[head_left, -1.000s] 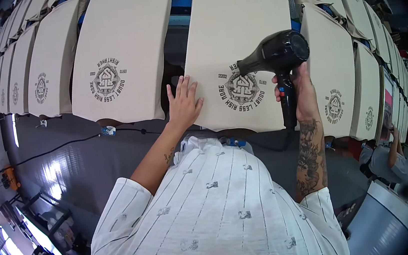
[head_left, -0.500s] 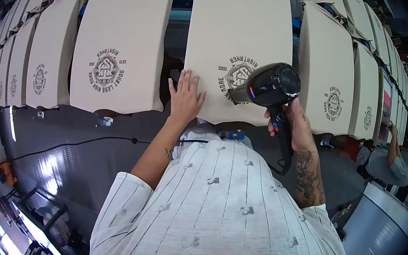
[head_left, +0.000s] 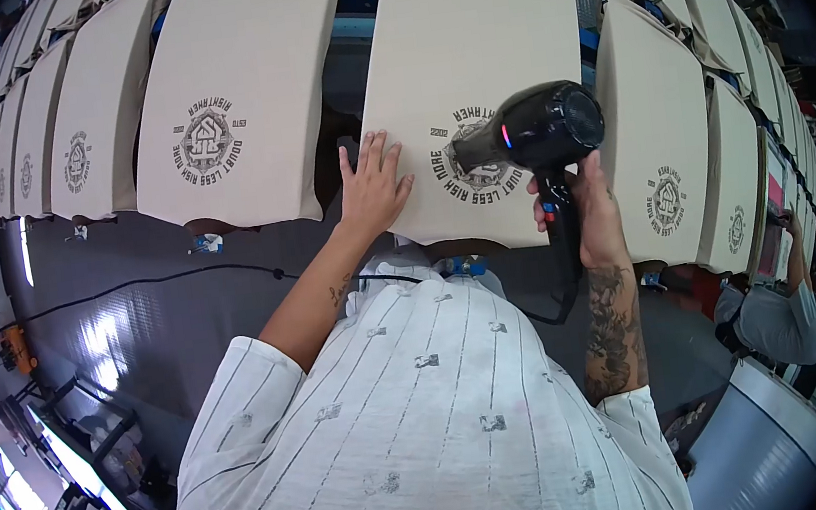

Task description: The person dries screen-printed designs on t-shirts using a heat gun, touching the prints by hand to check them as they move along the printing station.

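In front of me a beige T-shirt (head_left: 469,36) is stretched over a flat board, with a dark round print (head_left: 477,179) near its lower edge. My right hand (head_left: 596,208) grips the handle of a black hair dryer (head_left: 554,125). The dryer's nozzle points left, over the print, and hides part of it. My left hand (head_left: 372,187) lies flat with fingers stretched out on the left edge of the shirt.
More boards with printed beige shirts (head_left: 230,64) stand in a row on both sides. A black cord (head_left: 159,277) runs left from my waist. At right are another person (head_left: 777,314) and a grey-blue drum (head_left: 761,436).
The hair dryer has moved up and slightly right in my right hand, so more of the print's lower lettering shows. My left hand stays nearly still on the shirt.
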Demonstrator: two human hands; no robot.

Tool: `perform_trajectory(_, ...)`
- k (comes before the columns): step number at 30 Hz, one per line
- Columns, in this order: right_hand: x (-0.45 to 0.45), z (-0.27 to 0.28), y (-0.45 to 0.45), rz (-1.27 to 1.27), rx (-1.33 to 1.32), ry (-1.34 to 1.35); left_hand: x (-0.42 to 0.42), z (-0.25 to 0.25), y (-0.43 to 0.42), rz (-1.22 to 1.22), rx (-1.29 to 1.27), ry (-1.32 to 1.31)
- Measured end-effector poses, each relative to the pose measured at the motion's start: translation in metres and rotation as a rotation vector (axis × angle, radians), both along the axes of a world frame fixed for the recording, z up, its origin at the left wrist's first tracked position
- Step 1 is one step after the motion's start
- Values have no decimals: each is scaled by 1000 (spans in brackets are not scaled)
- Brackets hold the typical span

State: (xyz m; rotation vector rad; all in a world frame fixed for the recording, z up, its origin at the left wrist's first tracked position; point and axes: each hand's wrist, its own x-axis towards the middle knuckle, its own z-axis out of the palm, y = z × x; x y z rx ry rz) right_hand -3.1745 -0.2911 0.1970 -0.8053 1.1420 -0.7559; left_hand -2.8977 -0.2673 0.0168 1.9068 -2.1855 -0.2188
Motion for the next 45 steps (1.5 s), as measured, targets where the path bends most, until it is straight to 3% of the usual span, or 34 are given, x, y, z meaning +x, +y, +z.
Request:
perform_trajectory(6, 28, -9, -41, 33, -35, -66, -7, 0, -16, -25, -23, -17)
perform_trajectory(16, -61, 3, -17, -153, -37, -1, -86, -12, -60, -77, -16, 4)
perform_trajectory(20, -108, -3, 18, -196, -44, 7, -140, -15, -76, -105, 9, -36)
perform_trajectory(22, -141, -7, 32, -255, -36, -4, -159, -14, -83, -1, 39, -70)
perform_trajectory(28, -272, -18, 69, -343, -91, -26, -172, -18, -81, 47, 56, -150)
perform_trajectory(33, -367, -34, 90, -570, -77, -42, -191, 13, -78, 79, 39, -200)
perform_trajectory(35, -381, -29, 92, -714, -161, -77, -203, 46, -62, 106, 224, -162)
perform_trajectory(39, -401, -27, 88, -681, -330, -9, -255, 95, 21, -139, 730, 394)
perform_trajectory(40, -406, -29, 85, -675, -328, -21, -267, 84, 50, -111, 974, 603)
perform_trajectory(41, -412, -33, 78, -642, -321, 21, -284, 107, 68, -232, 1040, 466)
perform_trajectory(42, -418, -35, 70, -608, -316, 66, -286, 91, 82, -307, 1224, 435)
perform_trajectory(44, -426, -34, 53, -618, -323, 93, -288, 99, 100, -267, 1226, 364)
perform_trajectory(45, -431, -37, 45, -637, -329, 122, -279, 102, 104, -263, 1166, 207)
